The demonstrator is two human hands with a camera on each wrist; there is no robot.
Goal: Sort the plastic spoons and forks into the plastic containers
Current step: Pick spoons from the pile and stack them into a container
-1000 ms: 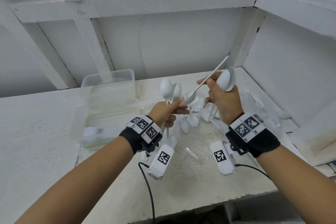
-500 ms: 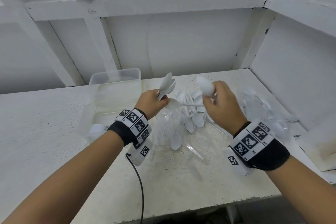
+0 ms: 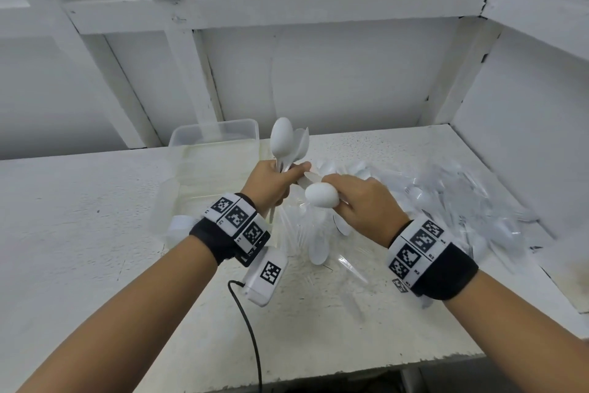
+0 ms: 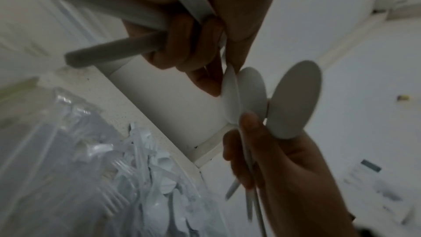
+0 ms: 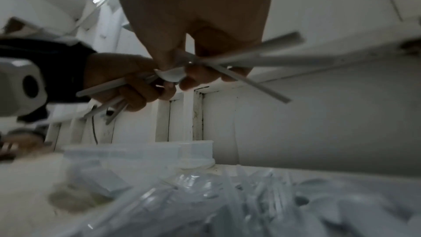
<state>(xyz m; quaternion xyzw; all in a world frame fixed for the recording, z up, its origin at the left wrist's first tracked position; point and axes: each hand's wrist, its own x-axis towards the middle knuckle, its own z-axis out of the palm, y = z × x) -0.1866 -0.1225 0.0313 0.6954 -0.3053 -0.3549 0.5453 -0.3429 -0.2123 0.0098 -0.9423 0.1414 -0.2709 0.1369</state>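
Note:
My left hand (image 3: 271,182) grips a bundle of white plastic spoons (image 3: 282,137) by the handles, bowls pointing up. My right hand (image 3: 357,198) is close against it and holds a few more white spoons, one bowl (image 3: 322,196) sticking out to the left. The left wrist view shows the right hand's spoon bowls (image 4: 296,100) fanned beside my left fingers (image 4: 193,42). Two clear plastic containers stand to the left: one at the back (image 3: 213,132), one nearer (image 3: 197,191) with something white at its near end.
A heap of white cutlery in clear wrapping (image 3: 446,201) covers the right of the white table (image 3: 79,233), up to the side wall. Loose spoons (image 3: 318,249) lie under my hands. A black cable (image 3: 248,322) hangs from the left wrist camera.
My right hand has come down and to the left with its spoons, up against the left hand. The left hand has kept its bundle and lifted it a little.

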